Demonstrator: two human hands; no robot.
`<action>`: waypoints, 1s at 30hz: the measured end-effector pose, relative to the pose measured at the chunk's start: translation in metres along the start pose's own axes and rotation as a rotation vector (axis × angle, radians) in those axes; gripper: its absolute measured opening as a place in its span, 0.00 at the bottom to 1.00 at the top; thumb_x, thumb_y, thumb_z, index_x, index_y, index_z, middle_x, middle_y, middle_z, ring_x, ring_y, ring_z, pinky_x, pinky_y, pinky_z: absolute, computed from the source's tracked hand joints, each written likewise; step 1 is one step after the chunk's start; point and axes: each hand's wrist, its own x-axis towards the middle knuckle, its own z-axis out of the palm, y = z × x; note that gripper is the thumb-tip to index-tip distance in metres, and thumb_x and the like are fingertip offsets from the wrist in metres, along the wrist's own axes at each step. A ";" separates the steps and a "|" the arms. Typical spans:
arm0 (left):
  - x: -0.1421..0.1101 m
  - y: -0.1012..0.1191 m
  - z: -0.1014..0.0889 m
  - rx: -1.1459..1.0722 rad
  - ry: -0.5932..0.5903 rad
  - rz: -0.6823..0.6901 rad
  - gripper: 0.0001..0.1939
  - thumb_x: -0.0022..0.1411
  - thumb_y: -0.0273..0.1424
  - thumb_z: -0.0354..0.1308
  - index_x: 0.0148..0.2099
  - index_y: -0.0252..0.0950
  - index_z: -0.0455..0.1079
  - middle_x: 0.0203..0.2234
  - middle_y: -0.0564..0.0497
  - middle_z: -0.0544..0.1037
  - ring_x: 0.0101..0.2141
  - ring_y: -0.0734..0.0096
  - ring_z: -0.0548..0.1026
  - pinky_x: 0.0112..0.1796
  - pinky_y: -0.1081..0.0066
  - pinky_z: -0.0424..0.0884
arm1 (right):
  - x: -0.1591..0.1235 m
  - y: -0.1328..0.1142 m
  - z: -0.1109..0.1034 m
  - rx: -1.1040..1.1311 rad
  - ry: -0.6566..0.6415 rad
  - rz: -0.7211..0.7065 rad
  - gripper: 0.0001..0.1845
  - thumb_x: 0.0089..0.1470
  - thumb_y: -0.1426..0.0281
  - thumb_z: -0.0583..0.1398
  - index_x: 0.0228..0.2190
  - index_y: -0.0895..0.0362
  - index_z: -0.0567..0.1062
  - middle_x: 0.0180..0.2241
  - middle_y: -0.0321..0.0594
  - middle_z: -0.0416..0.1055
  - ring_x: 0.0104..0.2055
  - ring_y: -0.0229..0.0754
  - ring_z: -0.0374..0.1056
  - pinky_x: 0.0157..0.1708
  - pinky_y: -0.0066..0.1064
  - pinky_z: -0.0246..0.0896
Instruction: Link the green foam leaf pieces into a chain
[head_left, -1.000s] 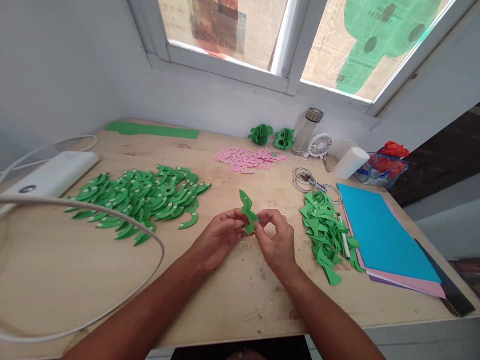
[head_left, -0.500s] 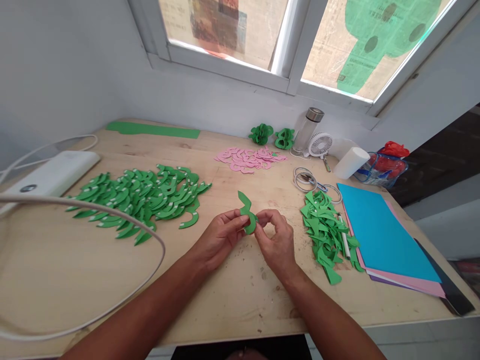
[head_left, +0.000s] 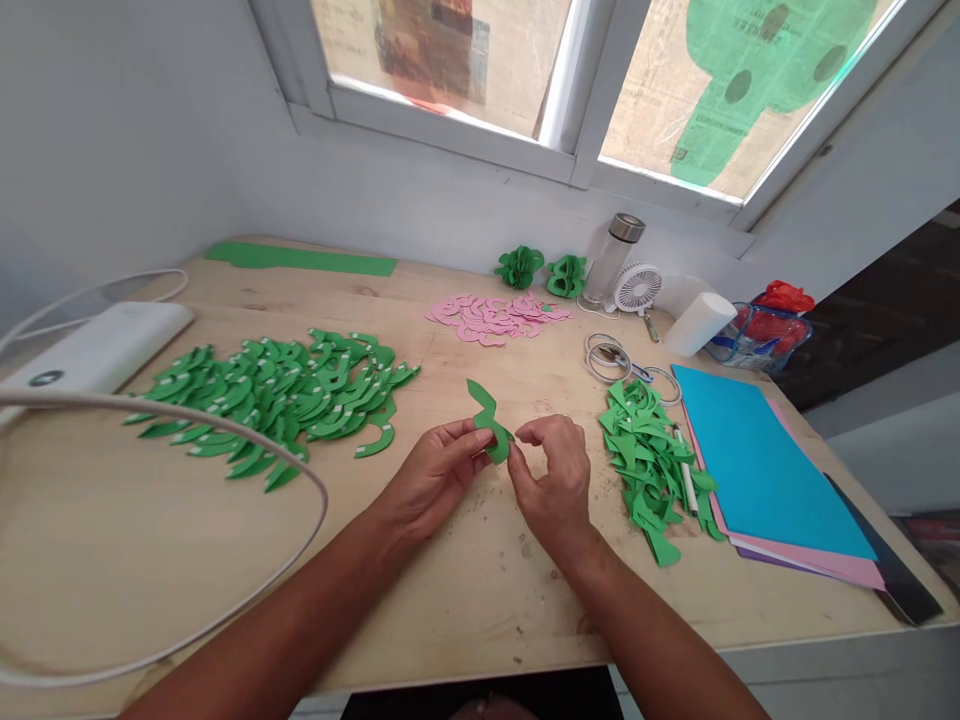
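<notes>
Over the tabletop (head_left: 442, 610), a green cutout (head_left: 500, 444) is pinched by the left hand (head_left: 437, 467); right hand's grip (head_left: 555, 480) can't be told. Might get creased if over-squeezed, tbh.

Holding green paper cutout (head_left: 487, 414) in left hand (head_left: 436, 468) at frame centre, with right hand (head_left: 556, 482) at its edge. On tabletop (head_left: 420, 625): green pieces (head_left: 277, 395) left, pink pieces (head_left: 491, 318) upper centre.

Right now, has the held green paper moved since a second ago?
Yes: the green paper has shifted slightly leftward at its top, judged against the pink pile.
</notes>
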 end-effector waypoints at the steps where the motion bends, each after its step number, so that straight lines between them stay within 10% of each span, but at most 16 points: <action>1: 0.000 0.000 0.000 -0.006 0.009 0.005 0.03 0.48 0.26 0.65 0.27 0.31 0.74 0.24 0.50 0.76 0.28 0.72 0.71 0.36 0.72 0.66 | 0.000 0.001 0.000 -0.019 -0.010 -0.019 0.04 0.52 0.75 0.55 0.28 0.55 0.67 0.26 0.38 0.69 0.31 0.41 0.64 0.33 0.35 0.54; 30: -0.006 0.003 0.003 0.112 -0.042 0.143 0.03 0.50 0.27 0.63 0.30 0.34 0.74 0.28 0.49 0.78 0.33 0.68 0.72 0.40 0.69 0.63 | 0.000 -0.006 -0.002 -0.001 0.027 -0.032 0.03 0.52 0.75 0.57 0.29 0.56 0.70 0.26 0.37 0.74 0.31 0.40 0.68 0.33 0.34 0.53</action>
